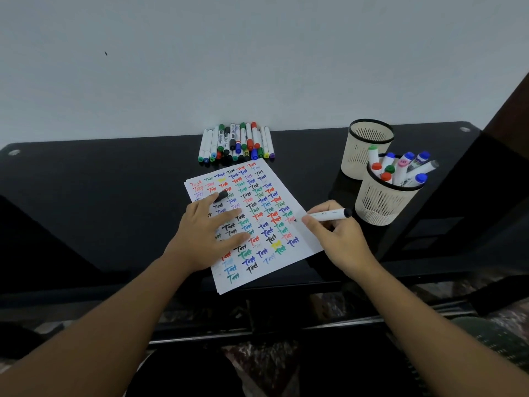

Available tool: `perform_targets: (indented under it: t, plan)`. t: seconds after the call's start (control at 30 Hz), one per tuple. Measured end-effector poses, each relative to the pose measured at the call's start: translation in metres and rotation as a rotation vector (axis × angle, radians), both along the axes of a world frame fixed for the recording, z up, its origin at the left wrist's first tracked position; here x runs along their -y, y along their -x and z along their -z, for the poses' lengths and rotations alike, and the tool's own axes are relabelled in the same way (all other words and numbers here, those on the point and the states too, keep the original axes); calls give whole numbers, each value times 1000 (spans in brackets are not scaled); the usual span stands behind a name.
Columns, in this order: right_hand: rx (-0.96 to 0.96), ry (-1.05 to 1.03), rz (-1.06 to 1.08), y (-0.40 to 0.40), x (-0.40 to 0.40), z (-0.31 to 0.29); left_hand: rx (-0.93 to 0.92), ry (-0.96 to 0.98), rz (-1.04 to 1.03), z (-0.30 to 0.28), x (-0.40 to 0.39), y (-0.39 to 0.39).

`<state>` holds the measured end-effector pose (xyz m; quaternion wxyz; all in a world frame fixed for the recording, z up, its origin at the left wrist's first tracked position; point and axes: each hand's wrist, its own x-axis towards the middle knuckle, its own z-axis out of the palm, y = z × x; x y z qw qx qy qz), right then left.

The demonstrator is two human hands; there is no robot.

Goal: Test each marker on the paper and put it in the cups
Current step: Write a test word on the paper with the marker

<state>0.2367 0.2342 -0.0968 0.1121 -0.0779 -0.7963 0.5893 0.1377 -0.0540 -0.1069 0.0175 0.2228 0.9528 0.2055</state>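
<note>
Your right hand (340,236) pinches a white marker with a black end (329,215), tip on the white paper sheet's (303,250) right edge. Your left hand (211,236) lies flat on the sheet, its fingertips partly hiding a black cap (221,195). The near cream mesh cup (380,202) holds markers.

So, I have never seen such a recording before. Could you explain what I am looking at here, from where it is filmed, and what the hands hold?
There is no machine: a person works with bare hands, filmed by one camera on their head, looking down. On the black table lies a paper covered with coloured test words. The left hand presses it flat, with a black cap at its fingertips. The right hand holds a white marker, tip at the paper. Behind is a pile of markers. At right stand two cups: the near cup holds markers, the far cup looks empty.
</note>
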Motion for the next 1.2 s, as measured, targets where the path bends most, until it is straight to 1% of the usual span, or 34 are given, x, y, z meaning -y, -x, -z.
perform_targets:
  t: [0.37, 0.63, 0.83, 1.03, 1.2]
  plan:
    - [72, -163, -26, 3, 2, 4, 2, 8, 7, -1, -2, -1]
    - [91, -174, -60, 4, 5, 2, -6, 22, -1, -1, -1, -1]
    - [68, -204, 0, 4, 4, 4, 4, 27, -1, -1, -1, -1]
    - [77, -226, -17, 1, 5, 3, 21, 47, -4, -3, -2, -1]
    - [71, -163, 19, 1, 4, 2, 10, 37, -4, -1, -1, 0]
